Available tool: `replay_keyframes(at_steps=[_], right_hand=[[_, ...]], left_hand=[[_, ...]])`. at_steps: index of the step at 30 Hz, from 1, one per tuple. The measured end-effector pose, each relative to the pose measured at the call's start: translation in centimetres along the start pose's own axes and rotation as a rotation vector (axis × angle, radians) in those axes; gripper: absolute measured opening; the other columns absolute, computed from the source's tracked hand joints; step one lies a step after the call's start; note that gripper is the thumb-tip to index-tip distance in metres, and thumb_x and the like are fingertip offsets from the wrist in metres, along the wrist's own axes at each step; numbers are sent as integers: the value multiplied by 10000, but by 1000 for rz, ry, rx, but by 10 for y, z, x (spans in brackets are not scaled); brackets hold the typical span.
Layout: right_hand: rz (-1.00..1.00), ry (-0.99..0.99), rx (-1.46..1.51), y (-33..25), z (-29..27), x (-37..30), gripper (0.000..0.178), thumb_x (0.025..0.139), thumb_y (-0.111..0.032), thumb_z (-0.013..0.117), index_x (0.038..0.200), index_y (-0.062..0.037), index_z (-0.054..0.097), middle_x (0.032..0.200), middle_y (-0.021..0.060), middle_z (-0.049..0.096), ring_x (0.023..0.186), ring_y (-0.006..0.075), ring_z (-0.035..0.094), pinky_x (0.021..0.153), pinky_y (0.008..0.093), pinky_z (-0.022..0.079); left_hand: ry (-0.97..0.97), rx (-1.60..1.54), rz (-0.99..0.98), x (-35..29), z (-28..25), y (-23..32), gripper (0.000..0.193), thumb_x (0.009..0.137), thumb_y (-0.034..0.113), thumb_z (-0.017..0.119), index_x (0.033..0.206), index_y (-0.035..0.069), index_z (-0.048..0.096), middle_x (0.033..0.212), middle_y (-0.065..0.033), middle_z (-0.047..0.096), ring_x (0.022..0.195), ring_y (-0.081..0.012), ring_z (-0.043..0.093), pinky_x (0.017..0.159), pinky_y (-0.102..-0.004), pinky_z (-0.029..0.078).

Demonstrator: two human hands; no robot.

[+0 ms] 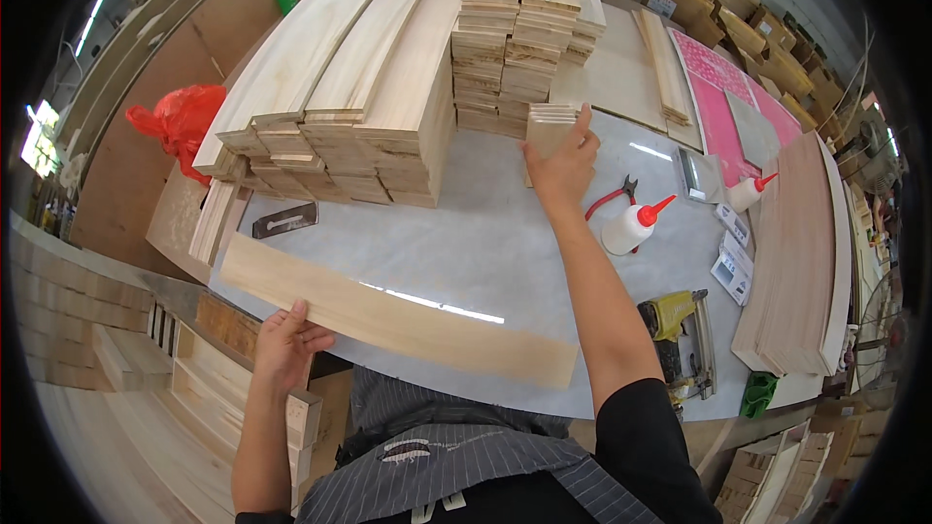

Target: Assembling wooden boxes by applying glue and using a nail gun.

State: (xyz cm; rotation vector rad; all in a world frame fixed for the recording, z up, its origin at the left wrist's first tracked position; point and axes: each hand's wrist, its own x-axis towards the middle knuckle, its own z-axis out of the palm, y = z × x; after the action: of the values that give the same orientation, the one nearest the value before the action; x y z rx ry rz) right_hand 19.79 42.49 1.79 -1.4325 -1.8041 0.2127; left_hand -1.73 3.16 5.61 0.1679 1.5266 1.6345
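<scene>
Worked at a grey worktable point(505, 233) crowded with timber. Saw long pale boards point(349, 68) stacked in thick layers across the far left corner, their cut ends facing the near edge. Beside them, toward the far middle, rose a tall pile of short wood blocks point(515, 49). Along the right edge lay a curved stack of thin reddish-brown panels point(801, 252), with pink sheets point(723, 97) beyond it toward the far right corner.

Held a long flat plank point(388, 315) lying parallel to the near edge, spanning from the near left corner almost to the middle. Left hand point(286, 340) gripped its near long edge close to the left end, fingers curled over the top. Right hand point(563, 165) reached out to the foot of the block pile, closed around a small bundle of short thin slats point(549, 128) held upright, just touching the pile.

Noted a yellow nail gun point(680, 330) near the near right corner, a white glue bottle with a red nozzle point(636, 223) right of the extended forearm, red-handled pliers point(612, 199) just behind it, and a second glue bottle point(749, 191) farther right. Spotted a red plastic bag point(180, 121) off the left edge.
</scene>
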Motion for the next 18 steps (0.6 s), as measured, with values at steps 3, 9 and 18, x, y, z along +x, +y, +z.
replay_keyframes(at_steps=[3,9,18], right_hand=[[43,-55,74,8,-7,0,1142,760,-254,875,1592,-110,106,1401,240,415,1246,452,480,968,582,418],[-190,-232,537,17,-133,-55,1071,737,-43,854,1574,-34,185,1462,200,477,1343,327,491,1087,459,415],[196,-612,558,80,-259,-187,906,702,-48,860,1488,-61,408,1447,157,514,1341,285,516,1077,438,453]], left_hand=[[-145,542,-339,-5,2,21,362,975,393,672,1009,34,703,973,-145,741,848,-271,733,706,-382,611],[-764,1459,925,-52,170,-46,659,746,462,830,1247,81,636,1127,-145,619,1080,-343,597,880,-441,495],[-1030,1545,940,-26,238,-112,860,656,442,872,1313,1,536,1146,-177,547,1083,-354,524,914,-466,422]])
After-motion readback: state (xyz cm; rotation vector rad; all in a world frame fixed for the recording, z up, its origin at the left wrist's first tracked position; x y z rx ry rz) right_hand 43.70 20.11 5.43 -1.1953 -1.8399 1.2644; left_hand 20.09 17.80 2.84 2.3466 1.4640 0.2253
